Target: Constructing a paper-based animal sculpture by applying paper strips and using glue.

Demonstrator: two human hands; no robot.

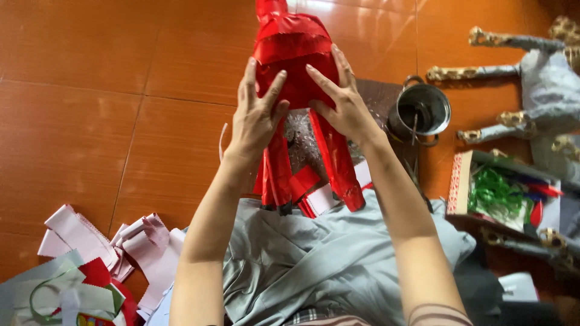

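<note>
Both hands, left (257,121) and right (341,105), pressed flat on red paper figure (293,66), grip open-palmed; smooth wrap evenly, avoid tearing legs

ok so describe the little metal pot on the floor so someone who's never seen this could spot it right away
Start from the red paper figure that both hands press at the top centre. Just to its right, on the orange-brown tiled floor, stands the metal pot. It is the only shiny silver round thing there, dark inside, next to the grey and gold figure.
</note>
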